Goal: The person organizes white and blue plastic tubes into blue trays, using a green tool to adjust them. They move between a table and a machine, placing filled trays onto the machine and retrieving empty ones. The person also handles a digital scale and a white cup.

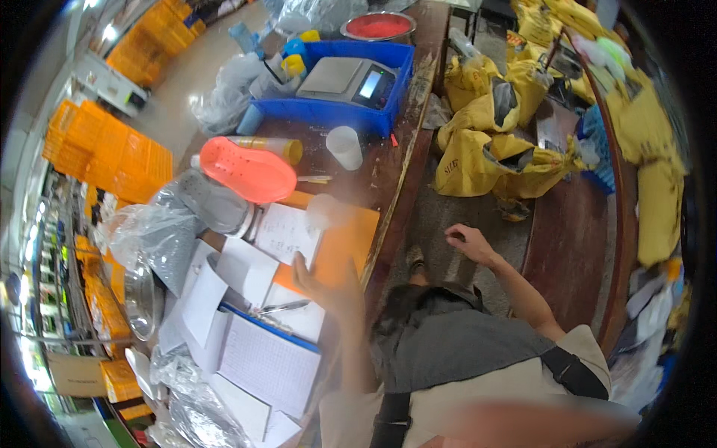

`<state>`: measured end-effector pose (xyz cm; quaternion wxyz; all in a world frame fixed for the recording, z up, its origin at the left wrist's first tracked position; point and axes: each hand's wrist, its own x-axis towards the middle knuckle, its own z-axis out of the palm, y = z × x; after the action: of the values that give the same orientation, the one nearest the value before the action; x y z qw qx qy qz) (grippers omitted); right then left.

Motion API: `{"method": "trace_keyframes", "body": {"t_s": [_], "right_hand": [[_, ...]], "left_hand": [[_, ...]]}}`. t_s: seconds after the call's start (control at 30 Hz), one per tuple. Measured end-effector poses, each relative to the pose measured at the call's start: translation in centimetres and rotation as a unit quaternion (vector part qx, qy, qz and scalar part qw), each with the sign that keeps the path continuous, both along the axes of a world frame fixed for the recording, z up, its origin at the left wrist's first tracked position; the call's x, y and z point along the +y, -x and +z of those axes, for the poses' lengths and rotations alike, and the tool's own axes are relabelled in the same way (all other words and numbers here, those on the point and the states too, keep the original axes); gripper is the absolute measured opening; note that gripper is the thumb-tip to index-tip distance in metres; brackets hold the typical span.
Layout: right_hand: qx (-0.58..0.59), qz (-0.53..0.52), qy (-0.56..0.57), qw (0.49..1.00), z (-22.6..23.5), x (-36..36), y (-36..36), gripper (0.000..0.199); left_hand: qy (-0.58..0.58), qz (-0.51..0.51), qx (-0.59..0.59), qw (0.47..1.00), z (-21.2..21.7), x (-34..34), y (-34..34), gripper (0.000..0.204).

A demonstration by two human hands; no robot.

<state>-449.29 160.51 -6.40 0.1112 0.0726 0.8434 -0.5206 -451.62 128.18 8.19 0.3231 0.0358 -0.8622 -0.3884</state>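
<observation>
My left hand (321, 284) is over the papers on the table, its fingers spread and partly blurred, with nothing visible in it. Beneath and beside it lie an orange folder (351, 243) and a handwritten white sheet (287, 233). A pen (282, 307) rests on the papers close by. Nearer to me is a clipboard with a blue edge, bearing a ruled sheet (269, 358). Off the table's right edge, my right hand (469, 243) hangs above the floor, fingers curled in, and no object shows in it.
A blue tray (399, 89) holds a digital scale (345, 81). Before it stand a white cup (344, 148) and a coral-red shoe-shaped piece (250, 170). Clear plastic bags (153, 228) line the table's left side. Yellow sacks (478, 160) stand right of the table, beside a brown bench (560, 246).
</observation>
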Motion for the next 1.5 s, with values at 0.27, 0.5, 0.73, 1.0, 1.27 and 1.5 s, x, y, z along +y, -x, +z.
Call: {"method": "trace_keyframes", "body": {"t_s": [0.27, 0.5, 0.73, 1.0, 1.27, 1.5], "right_hand": [[0.024, 0.144, -0.007, 0.989, 9.9, 3.2, 15.4, 0.026], [0.295, 0.380, 0.084, 0.873, 16.0, 3.0, 28.1, 0.017], [0.255, 0.543, 0.153, 0.785, 17.4, 8.2, 34.8, 0.014], [0.171, 0.556, 0.159, 0.798, 18.9, 6.8, 37.0, 0.016], [0.223, 0.573, 0.191, 0.765, 13.8, -9.9, 30.3, 0.070], [0.199, 0.616, 0.169, 0.743, 16.7, -15.3, 28.6, 0.071]], "left_hand": [[0.018, 0.143, -0.013, 0.989, 2.8, 6.3, 10.5, 0.098], [0.170, 0.203, 0.065, 0.962, 2.0, 12.8, 13.7, 0.100], [-0.329, 0.219, -0.047, 0.917, 1.5, 18.9, 24.2, 0.083], [-0.233, 0.289, -0.045, 0.927, 5.9, 20.7, 16.9, 0.067], [-0.325, 0.383, 0.105, 0.858, 2.3, 18.9, 8.0, 0.073], [-0.365, 0.368, 0.126, 0.846, 1.9, 17.9, 7.8, 0.059]]}}
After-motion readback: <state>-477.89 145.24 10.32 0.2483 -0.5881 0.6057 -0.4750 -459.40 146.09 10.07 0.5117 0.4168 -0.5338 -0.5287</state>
